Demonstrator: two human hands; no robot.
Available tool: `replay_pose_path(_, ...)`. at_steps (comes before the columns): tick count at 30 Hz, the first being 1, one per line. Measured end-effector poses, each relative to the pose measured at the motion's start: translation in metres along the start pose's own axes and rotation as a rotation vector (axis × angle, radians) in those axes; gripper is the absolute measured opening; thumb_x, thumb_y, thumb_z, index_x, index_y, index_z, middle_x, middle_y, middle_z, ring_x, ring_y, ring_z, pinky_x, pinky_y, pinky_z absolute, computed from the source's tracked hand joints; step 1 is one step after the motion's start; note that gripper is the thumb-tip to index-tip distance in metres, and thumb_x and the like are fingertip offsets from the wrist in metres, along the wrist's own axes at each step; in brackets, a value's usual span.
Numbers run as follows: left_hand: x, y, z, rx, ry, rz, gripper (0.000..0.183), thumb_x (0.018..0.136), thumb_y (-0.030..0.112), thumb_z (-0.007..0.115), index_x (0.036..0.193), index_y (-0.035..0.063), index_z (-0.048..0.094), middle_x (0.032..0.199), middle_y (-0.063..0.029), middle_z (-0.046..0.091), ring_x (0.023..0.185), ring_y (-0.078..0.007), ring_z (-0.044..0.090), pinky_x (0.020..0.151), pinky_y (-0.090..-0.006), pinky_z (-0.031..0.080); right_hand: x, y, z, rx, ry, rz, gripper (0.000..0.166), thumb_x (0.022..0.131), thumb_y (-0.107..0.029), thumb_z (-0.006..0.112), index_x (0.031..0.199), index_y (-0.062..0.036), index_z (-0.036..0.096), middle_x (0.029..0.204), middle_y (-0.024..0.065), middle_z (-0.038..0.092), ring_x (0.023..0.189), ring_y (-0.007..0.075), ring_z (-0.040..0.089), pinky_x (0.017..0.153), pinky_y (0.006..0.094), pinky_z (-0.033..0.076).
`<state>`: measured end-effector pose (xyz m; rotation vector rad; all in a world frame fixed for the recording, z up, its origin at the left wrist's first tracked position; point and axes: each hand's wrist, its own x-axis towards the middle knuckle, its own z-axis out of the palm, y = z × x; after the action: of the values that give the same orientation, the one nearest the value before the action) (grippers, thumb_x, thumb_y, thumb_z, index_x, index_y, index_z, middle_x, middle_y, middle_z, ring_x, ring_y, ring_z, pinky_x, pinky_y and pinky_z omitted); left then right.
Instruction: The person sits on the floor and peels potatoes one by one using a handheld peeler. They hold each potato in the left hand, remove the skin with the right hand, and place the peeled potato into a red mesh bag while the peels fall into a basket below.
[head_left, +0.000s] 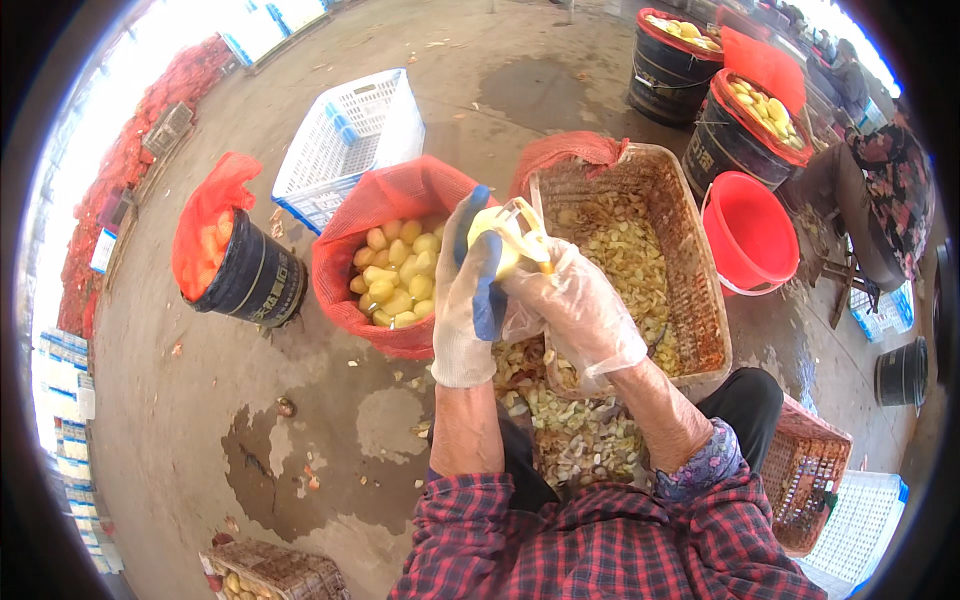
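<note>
My left hand (469, 289), in a white knit glove with blue coating, holds a pale peeled potato (495, 232) in front of me. In my right hand (574, 304), covered by a clear plastic glove, is a vegetable peeler (534, 236), its head against or just over the potato. Left of my hands, a bucket lined with red mesh (341, 289) holds peeled potatoes (397, 274). Beneath and right of my hands stands a dirty plastic crate (701, 300) with many peelings (622, 247). More peelings (585, 442) lie between my legs.
A white crate (300, 161) stands behind the mesh-lined bucket, and a black bucket (259, 277) with a red mesh bag stands left. At right are a red bucket (754, 225) and black buckets of potatoes (724, 146). A seated person (862, 195) is at far right. Wet patches mark the floor.
</note>
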<state>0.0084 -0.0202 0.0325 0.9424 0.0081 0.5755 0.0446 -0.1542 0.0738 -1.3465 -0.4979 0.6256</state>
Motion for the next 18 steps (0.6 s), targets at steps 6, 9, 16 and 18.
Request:
replay_pose_path(6, 0.004, -0.012, -0.013, -0.392, 0.051, -0.035, 0.057, 0.104, 0.036, 0.063, 0.150, 0.0043, 0.049, 0.133, -0.0121, 0.062, 0.123, -0.0274, 0.062, 0.110, -0.0460, 0.052, 0.001, 0.029, 0.017, -0.057, 0.062, -0.236, 0.037, 0.096, -0.015, 0.070, 0.129, -0.0008, 0.061, 0.099, 0.0080, 0.073, 0.085, 0.0170, 0.071, 0.072, 0.0344, 0.058)
replay_pose_path(9, 0.000, -0.007, -0.019, -0.443, -0.049, -0.031, 0.059, 0.104, 0.036, 0.063, 0.151, 0.0044, 0.046, 0.133, -0.0128, 0.062, 0.124, -0.0291, 0.062, 0.111, -0.0486, 0.052, -0.001, 0.034, 0.016, -0.401, 0.103, -0.266, 0.052, 0.092, -0.013, 0.071, 0.141, -0.0036, 0.057, 0.103, 0.0215, 0.074, 0.099, 0.0347, 0.074, 0.081, 0.0405, 0.057)
replay_pose_path(16, 0.007, -0.003, -0.035, -0.894, -0.112, -0.099, 0.054, 0.105, 0.037, 0.060, 0.146, 0.0033, 0.052, 0.131, -0.0161, 0.067, 0.123, -0.0311, 0.064, 0.120, -0.0582, 0.039, -0.038, 0.049, 0.020, -0.210, 0.087, -0.039, 0.050, 0.095, -0.013, 0.071, 0.142, -0.0039, 0.058, 0.109, 0.0100, 0.074, 0.096, 0.0194, 0.071, 0.081, 0.0335, 0.055)
replay_pose_path(18, 0.008, -0.007, -0.031, -0.886, -0.187, -0.103, 0.055, 0.107, 0.042, 0.055, 0.145, 0.0025, 0.053, 0.135, -0.0186, 0.065, 0.127, -0.0326, 0.062, 0.120, -0.0559, 0.039, -0.036, 0.040, 0.015, 0.112, 0.091, 0.031, 0.041, 0.098, -0.012, 0.069, 0.137, -0.0033, 0.061, 0.110, 0.0011, 0.071, 0.092, 0.0055, 0.063, 0.079, 0.0256, 0.053)
